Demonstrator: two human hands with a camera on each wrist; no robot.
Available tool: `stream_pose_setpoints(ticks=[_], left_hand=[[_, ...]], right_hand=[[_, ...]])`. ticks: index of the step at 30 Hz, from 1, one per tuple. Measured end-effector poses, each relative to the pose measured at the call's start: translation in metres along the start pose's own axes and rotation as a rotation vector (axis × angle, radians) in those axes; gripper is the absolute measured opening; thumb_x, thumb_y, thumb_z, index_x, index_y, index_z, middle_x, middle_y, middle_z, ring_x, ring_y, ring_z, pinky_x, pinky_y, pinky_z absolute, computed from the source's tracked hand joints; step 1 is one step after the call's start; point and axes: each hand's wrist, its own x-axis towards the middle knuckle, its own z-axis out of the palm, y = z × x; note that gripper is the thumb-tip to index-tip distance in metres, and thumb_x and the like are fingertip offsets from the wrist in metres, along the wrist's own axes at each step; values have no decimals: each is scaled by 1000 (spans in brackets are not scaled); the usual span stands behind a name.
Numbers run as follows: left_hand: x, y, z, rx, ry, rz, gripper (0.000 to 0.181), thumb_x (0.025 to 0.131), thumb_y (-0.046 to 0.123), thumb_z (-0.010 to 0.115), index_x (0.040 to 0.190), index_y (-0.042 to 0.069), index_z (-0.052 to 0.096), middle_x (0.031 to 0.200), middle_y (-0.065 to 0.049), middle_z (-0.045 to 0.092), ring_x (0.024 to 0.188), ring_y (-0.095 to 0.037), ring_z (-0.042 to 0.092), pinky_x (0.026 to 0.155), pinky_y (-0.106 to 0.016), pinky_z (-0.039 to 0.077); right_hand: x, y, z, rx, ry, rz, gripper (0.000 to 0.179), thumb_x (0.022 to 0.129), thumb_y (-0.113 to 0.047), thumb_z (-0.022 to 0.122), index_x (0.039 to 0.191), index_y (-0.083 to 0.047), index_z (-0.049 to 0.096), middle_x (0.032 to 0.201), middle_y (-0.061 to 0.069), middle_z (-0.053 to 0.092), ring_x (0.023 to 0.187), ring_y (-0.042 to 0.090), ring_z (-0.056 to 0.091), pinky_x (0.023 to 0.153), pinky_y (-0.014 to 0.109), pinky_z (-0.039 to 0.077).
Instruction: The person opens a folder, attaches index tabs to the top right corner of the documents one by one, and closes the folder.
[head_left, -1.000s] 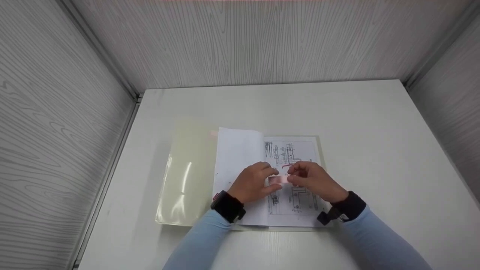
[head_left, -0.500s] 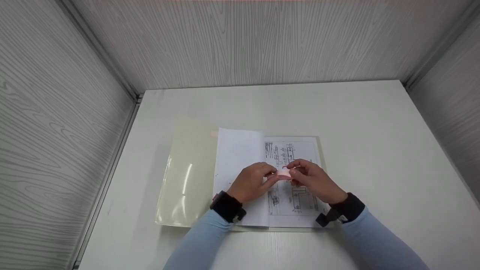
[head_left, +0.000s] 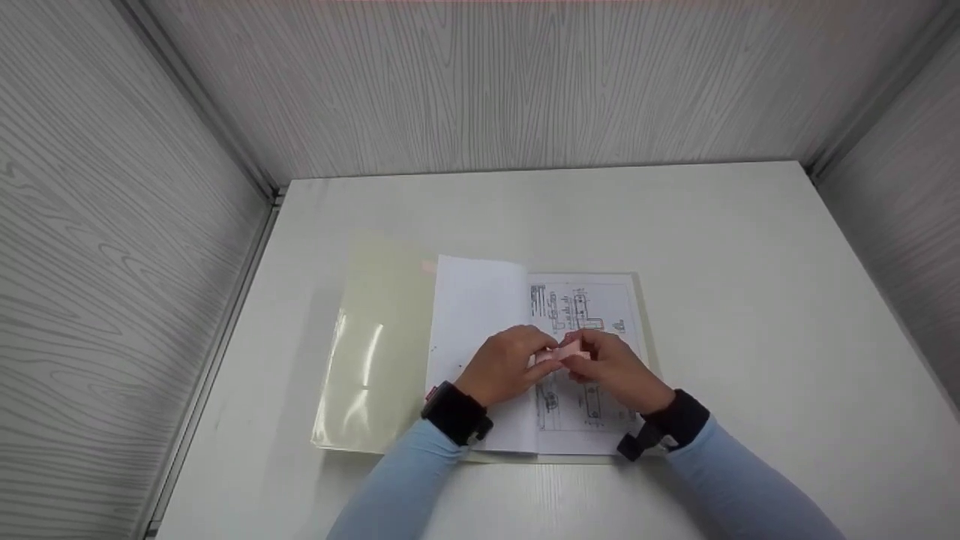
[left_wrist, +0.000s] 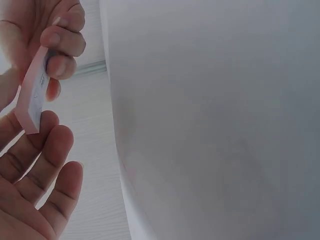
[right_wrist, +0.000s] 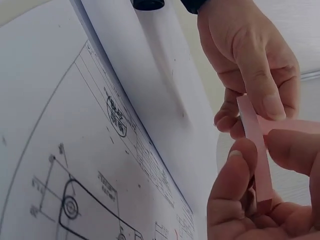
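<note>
A small pad of pink sticky notes (head_left: 568, 351) is between both hands, above an open document. My left hand (head_left: 504, 364) pinches its left end, and my right hand (head_left: 615, 369) pinches its right end. In the right wrist view a pink sheet (right_wrist: 300, 126) stands out from the face of the pad (right_wrist: 257, 155), between the thumbs. Print shows on the pad's underside in the left wrist view. Beneath the hands, the document's right page (head_left: 621, 300) carries a technical drawing. A blank white page (head_left: 480, 300) is turned to the left, under my left hand.
The document's pale yellow plastic cover (head_left: 375, 375) lies folded out to the left on the white table (head_left: 750, 300). A pink tab (head_left: 428, 266) sticks out at the white page's upper left. Wood-grain panels (head_left: 480, 82) enclose the back and sides.
My right hand has shifted slightly left and down, closer to my left hand. The pink pad has turned between the fingers, and a sheet now stands away from it.
</note>
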Motion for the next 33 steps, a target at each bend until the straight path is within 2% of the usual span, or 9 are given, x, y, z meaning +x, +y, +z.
stream_pose_setpoints(ticks=[6,10,16,21,25,28,33], left_hand=[[1,-2,0,40,-31,18,25,86,29,74,102,11,71,88,1,66,75,-9,54,71,-18,46],[0,-2,0,47,-39,9,20,82,25,77,98,12,74,86,3,64,75,-8,53,71,-18,46],[0,-2,0,46,-30,2,19,84,28,76,93,12,74,86,3,64,76,-9,54,71,-18,46],[0,-3,1,62,-17,22,24,86,36,72,91,12,74,83,4,64,74,-8,53,70,-19,46],[0,-3,2,66,-3,45,27,90,38,65,89,13,74,81,5,65,72,-8,54,71,-22,46],[1,-2,1,68,12,59,25,93,36,63,88,13,74,80,5,66,72,-7,55,72,-23,47],[1,-1,0,54,35,70,17,91,29,68,90,13,73,82,5,67,75,-9,59,74,-23,47]], right_hand=[[2,5,9,-1,45,-57,24,88,-23,71,100,-5,63,88,10,60,72,20,56,64,34,50],[3,6,10,1,44,-73,24,87,-23,72,99,-4,62,86,10,59,71,20,55,64,36,50],[2,5,9,-42,50,-56,30,86,-32,73,96,-5,62,84,9,60,70,19,55,63,37,49],[-3,-10,9,-58,52,-46,25,88,-25,72,93,-3,62,81,7,59,67,18,54,59,29,47],[-10,-25,10,-78,49,-27,23,89,-24,70,92,-3,62,78,6,58,66,17,54,58,29,47],[-11,-27,10,-92,54,-15,22,89,-23,70,92,-3,62,76,5,57,66,17,53,57,28,46],[-10,-25,8,-97,62,10,17,89,-17,69,92,-1,63,73,6,57,64,16,53,56,28,46]])
